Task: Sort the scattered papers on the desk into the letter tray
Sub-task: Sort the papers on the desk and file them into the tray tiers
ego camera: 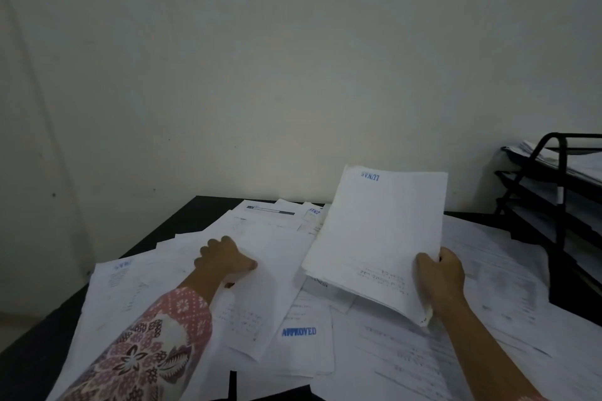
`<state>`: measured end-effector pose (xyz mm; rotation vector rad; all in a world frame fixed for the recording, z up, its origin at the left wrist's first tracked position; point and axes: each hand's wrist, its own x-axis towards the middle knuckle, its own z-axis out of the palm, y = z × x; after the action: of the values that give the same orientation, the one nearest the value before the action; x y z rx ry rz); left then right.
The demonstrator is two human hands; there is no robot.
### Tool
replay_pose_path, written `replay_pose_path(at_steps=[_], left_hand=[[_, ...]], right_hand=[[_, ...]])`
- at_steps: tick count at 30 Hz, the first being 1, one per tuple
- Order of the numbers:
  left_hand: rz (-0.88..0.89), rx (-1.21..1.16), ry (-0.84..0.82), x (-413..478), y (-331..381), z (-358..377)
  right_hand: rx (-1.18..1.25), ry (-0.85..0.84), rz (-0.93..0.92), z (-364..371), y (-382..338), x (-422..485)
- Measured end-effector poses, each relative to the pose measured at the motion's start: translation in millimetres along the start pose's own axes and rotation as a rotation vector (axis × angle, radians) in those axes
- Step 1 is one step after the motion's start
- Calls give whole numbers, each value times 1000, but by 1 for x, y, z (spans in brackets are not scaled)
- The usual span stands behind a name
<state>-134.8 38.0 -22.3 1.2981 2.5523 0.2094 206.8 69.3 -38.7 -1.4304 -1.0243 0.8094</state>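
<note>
Office: paper-strewn desk, letter tray

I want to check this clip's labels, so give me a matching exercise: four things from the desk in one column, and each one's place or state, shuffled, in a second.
Things
1. LUNAS-stamped stack
2. APPROVED-stamped sheet
3. letter tray
4. left hand

Places or states
a. stands at the right edge of the desk
b. grips a loose sheet lying on the desk
c. raised off the desk, gripped by the right hand
d. lies flat on the desk, near the front

Pairs: 1-c, 2-d, 3-a, 4-b
</note>
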Motion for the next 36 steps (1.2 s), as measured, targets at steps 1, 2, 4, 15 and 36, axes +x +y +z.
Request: replay_pose_path(at_steps=[1,2,4,15,36], left_hand=[[-5,18,1,1,-5,0],[-8,32,11,2,-8,0],[-8,43,34,3,-12,-1],[-33,-3,47,7,-21,0],[44,-651,-190,-18,35,-1]], right_hand=[[1,-1,10,0,1,0],[-5,-1,11,-1,2,0],[-28,-16,16,-1,3,0],[-50,-64,25,0,7,0],[-174,-192,18,13,-5,-6]])
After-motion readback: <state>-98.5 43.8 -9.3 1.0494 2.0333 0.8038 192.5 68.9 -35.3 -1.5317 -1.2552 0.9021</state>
